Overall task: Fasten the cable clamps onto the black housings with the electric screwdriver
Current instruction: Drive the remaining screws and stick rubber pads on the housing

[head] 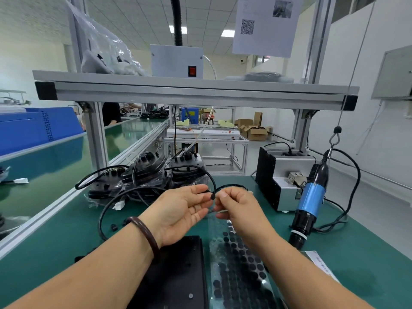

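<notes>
Your left hand (180, 210), palm up, holds the thin black cable (99, 220) in its curled fingers. Your right hand (238, 208) is close beside it, its fingertips pinching at the small black cable clamp (213, 196) between the two hands. The hands are raised above the bench, nearly touching.

Keep the left hand's hold close to the clamp so the cable cannot twist, and seat the clamp fully round the cable before you lower it. The flat black plastic housing (178, 282) lies right under your wrists, so the move down is short. Line the clamp's hole up with the housing's screw point first. Only then reach right for the blue-and-black electric screwdriver (312, 197), which hangs from a hook with its tip near the mat. I cannot tell from here whether the clamp is already closed on the cable.

The green bench mat (66, 237) also carries a heap of bagged black housings with cables (142, 175) at the back, a clear sheet of black round pads (240, 282) beside the flat housing, and a silver-and-black box (283, 186) on the right. To the left run a green conveyor belt (55, 166) and a blue crate (38, 126). An aluminium shelf (196, 90) spans overhead with a grey switch box (176, 61), and a printed paper sheet (265, 25) hangs at upper right.
</notes>
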Demonstrator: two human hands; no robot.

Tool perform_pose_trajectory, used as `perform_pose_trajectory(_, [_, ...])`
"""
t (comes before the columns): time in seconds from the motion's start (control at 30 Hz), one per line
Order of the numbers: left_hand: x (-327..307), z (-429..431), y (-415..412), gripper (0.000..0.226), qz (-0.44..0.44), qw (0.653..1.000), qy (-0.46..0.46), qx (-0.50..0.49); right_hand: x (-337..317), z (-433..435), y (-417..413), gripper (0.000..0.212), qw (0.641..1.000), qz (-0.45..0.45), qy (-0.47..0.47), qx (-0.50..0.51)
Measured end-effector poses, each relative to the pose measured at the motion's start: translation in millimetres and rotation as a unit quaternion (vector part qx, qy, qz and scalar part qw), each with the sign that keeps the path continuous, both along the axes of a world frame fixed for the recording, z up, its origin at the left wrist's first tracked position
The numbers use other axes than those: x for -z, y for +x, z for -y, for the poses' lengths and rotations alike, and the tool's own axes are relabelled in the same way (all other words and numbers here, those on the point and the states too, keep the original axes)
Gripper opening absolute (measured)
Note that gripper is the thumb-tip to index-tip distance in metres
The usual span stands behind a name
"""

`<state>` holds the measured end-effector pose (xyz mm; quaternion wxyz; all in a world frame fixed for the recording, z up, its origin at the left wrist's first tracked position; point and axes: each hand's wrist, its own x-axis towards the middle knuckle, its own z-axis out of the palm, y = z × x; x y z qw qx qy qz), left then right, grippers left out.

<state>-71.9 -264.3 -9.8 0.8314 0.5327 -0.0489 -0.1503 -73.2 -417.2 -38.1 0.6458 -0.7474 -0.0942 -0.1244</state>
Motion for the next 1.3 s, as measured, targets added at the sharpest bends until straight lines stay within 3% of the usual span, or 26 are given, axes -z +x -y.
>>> perform_pose_trajectory(0.33, [-1.3, -2.0, -1.6, 0.027, -0.014, 0.999, -0.022, -0.024, 5.2, -6.8, 4.4, 0.016, 0.998, -0.035, 0.029, 0.033])
perform_pose_trajectory(0.47, [-1.8, -1.3, -1.8, 0.027, -0.015, 0.999, -0.028, -0.018, 2.9, -9.0, -0.3, 0.019, 0.999, -0.032, 0.04, -0.017])
perform_pose_trajectory(0.83, [1.5, -3.4, -1.8, 0.029, -0.012, 1.0, -0.007, -0.022, 1.4, -10.7, -6.5, 0.012, 0.999, 0.008, -0.03, 0.014])
perform_pose_trajectory(1.03, [0.1, -16.0, -2.1, 0.042, 0.054, 0.991, 0.109, -0.062, -3.3, -8.1, -7.7, 0.015, 0.998, 0.021, -0.06, 0.016])
perform_pose_trajectory(1.17, [0.6, -36.0, -4.5, 0.044, 0.142, 0.95, 0.263, -0.094, -17.0, -8.3, -13.8, 0.023, 0.993, -0.046, -0.051, -0.099])
perform_pose_trajectory(1.3, [7.0, -45.0, -16.3, 0.038, 0.184, 0.918, 0.337, -0.094, -22.9, -17.1, -25.7, 0.023, 0.958, -0.141, -0.125, -0.215])
